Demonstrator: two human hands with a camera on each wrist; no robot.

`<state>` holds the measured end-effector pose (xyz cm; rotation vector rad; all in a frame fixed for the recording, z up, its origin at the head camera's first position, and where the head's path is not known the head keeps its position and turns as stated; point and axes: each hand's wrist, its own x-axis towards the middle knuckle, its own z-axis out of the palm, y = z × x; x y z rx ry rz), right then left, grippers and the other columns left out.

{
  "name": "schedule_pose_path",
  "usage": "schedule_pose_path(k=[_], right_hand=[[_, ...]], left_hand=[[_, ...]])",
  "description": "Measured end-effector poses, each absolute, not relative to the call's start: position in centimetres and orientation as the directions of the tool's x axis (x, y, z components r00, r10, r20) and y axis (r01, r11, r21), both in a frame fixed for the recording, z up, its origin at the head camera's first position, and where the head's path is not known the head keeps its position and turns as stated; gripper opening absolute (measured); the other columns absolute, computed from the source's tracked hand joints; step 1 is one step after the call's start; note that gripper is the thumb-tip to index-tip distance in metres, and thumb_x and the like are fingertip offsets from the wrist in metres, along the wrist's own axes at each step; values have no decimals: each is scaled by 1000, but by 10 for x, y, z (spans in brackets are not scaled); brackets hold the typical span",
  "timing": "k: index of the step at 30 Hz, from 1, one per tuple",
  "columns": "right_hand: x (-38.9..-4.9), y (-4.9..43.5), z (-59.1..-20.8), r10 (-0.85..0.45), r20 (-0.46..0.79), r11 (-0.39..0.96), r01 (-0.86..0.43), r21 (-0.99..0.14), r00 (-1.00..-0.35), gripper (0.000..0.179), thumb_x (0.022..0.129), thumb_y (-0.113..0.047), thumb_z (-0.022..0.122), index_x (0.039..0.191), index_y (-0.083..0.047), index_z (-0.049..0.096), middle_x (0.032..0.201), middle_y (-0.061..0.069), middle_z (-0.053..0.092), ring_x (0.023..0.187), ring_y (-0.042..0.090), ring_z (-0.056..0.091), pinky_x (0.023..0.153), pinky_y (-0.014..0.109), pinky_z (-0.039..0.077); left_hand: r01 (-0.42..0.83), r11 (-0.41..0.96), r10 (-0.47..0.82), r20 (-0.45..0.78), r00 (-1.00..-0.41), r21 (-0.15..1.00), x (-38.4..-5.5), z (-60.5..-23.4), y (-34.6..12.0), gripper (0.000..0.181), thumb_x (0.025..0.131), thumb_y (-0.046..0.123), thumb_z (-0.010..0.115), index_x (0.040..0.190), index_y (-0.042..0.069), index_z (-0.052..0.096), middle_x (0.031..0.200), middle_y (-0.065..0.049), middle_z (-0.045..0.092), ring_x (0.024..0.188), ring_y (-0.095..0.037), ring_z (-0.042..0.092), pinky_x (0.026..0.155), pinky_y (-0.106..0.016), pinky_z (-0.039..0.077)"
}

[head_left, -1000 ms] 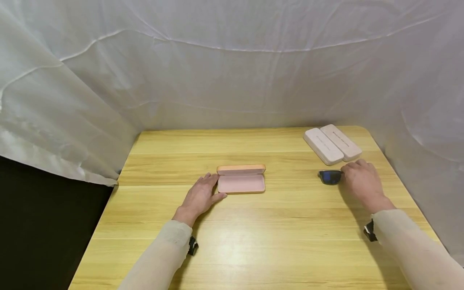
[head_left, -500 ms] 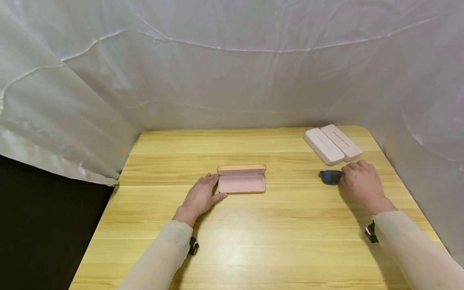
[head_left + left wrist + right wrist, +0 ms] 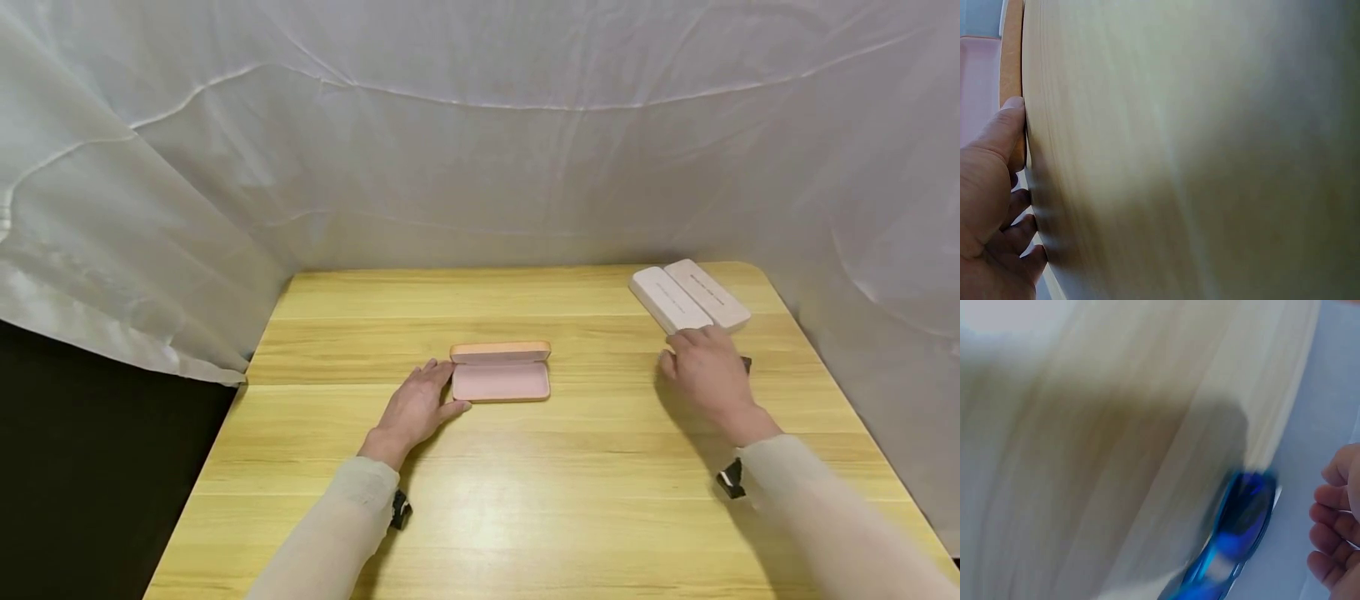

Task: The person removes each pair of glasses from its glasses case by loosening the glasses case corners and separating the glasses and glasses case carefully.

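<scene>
An eyeglass case [image 3: 500,381] with an orange outside and pink lining lies with its lid raised in the head view. My left hand [image 3: 414,410] holds its left end, thumb along the front edge and fingers at the side. The left wrist view has the thumb [image 3: 1007,128] against the case's orange wall [image 3: 1012,53]. My right hand [image 3: 708,375], fingers loosely bent and holding nothing, hovers over the blue-lensed sunglasses [image 3: 1244,519]. From the head view it covers most of them; only a dark corner [image 3: 746,365] shows.
Two pale closed eyeglass cases, one on the left [image 3: 670,298] and one on the right [image 3: 708,293], lie side by side just beyond my right hand. A pale curtain [image 3: 465,167] hangs behind the wooden table [image 3: 525,492] and along its sides.
My right hand has let go of the sunglasses and moved left over them, covering most of them from the head view. The left hand and the pink-lined case have stayed put.
</scene>
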<state>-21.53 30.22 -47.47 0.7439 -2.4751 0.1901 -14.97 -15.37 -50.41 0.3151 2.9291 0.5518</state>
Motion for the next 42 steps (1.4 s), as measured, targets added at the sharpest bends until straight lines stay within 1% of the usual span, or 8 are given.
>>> schedule_pose_path(k=[7,15,17,23,26,30,36,42], right_hand=[[-212,252,-485,-457,503,801,-586,-125,-733,15,95,-5,62,93,7,71,94,22,76,93,44,70,90,55,54],[-202,206,-492,-307,178,844,-354,-403,-935,37,110,-24,53,117,5,74,116,26,75,112,47,69,100,63,55],[-201,199,-493,-273,121,838,-298,-457,-954,39,111,-27,51,119,3,74,117,24,75,112,46,70,98,62,56],[-199,183,-489,-185,-13,755,-133,-642,-983,44,112,-36,48,98,-4,75,75,9,64,72,25,58,68,38,50],[-201,175,-483,-152,-125,665,-8,-747,-980,53,113,-44,46,97,-2,75,77,9,66,71,20,58,66,32,52],[-204,164,-476,-140,-291,499,187,-846,-946,65,111,-54,47,114,5,73,98,17,75,80,21,72,75,35,65],[-210,152,-476,-162,-425,401,334,-853,-891,80,105,-65,49,116,12,68,102,21,73,76,20,73,75,36,68],[-212,149,-473,-195,-492,379,398,-835,-848,91,103,-72,46,120,15,66,105,22,72,78,20,73,77,36,68]], left_hand=[[184,905,234,-88,-968,383,-150,-505,-152,84,100,55,67,163,7,39,166,-12,43,159,-32,32,133,-48,22],[103,888,185,-142,-972,449,-146,-497,-146,84,99,48,72,163,6,38,168,-14,40,161,-33,28,132,-51,27],[83,883,173,-157,-972,462,-145,-493,-145,82,100,46,73,162,4,40,166,-17,42,159,-35,30,130,-52,30],[9,840,125,-178,-976,542,-145,-477,-147,61,103,33,62,151,-4,53,150,-22,58,141,-39,51,121,-53,42],[-103,765,56,-225,-973,636,-147,-470,-149,47,107,32,48,124,-6,70,115,-19,73,101,-30,66,92,-46,57],[-289,617,-53,-328,-943,732,-148,-464,-149,65,113,48,33,100,-4,69,86,-12,65,71,-21,56,66,-33,50],[-444,404,-98,-445,-890,800,-151,-464,-145,80,111,64,30,118,-6,68,110,-17,68,93,-27,69,86,-37,62],[-505,320,-103,-500,-860,802,-157,-464,-141,89,107,72,30,120,-8,66,111,-17,67,91,-24,67,84,-34,65]])
